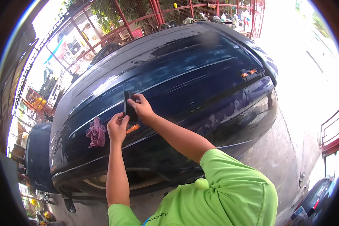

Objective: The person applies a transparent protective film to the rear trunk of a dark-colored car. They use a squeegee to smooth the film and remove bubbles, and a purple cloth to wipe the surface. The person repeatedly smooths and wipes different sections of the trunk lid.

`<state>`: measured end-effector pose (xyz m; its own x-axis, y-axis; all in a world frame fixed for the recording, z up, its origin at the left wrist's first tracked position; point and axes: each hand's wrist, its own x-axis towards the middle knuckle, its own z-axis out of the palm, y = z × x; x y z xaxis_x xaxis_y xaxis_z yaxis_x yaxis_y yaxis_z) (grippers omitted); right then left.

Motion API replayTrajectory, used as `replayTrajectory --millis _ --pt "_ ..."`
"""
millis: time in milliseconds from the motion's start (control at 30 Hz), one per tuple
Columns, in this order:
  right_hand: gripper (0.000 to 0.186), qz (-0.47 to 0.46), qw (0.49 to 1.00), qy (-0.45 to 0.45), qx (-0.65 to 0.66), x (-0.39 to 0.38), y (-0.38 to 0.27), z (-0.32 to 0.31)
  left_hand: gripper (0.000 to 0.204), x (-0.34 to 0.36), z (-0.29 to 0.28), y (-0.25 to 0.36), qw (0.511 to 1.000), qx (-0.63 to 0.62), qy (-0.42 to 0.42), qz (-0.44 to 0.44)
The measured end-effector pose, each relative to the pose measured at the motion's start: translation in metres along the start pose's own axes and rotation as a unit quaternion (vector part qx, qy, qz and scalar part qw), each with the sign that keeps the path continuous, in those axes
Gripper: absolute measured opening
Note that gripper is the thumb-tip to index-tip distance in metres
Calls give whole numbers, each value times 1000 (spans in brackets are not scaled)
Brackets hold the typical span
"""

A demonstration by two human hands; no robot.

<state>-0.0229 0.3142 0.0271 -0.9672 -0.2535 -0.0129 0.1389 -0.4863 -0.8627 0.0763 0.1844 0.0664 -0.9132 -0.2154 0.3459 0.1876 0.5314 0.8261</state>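
Both my hands grip a dark, flat rectangular piece (130, 110), perhaps a sanding pad or folded sandpaper; its exact kind is unclear. It is tilted up over the dark blue car roof (184, 90). My left hand (117, 128) pinches its lower edge between thumb and fingers. From the other side, my right hand (142, 108) holds its face and upper part. A crumpled purple cloth (96, 132) lies on the roof, left of my left hand. Orange tape (132, 129) sits on the roof just below the held piece.
More orange tape (248, 73) is at the roof's right end. Patches of wet or dull film mark the far side of the roof. A red metal fence (154, 15) stands behind the car. Concrete floor (278, 150) lies to the right, with another vehicle (318, 196) at lower right.
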Motion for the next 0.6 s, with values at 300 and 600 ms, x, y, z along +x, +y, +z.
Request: replayTrajectory --millis 300,600 --pt "62 -13 981 -66 -182 5 -59 -109 26 36 54 22 990 67 76 -97" --pt "69 -182 692 259 -649 93 -258 -353 29 -5 -139 -143 793 559 223 -93"
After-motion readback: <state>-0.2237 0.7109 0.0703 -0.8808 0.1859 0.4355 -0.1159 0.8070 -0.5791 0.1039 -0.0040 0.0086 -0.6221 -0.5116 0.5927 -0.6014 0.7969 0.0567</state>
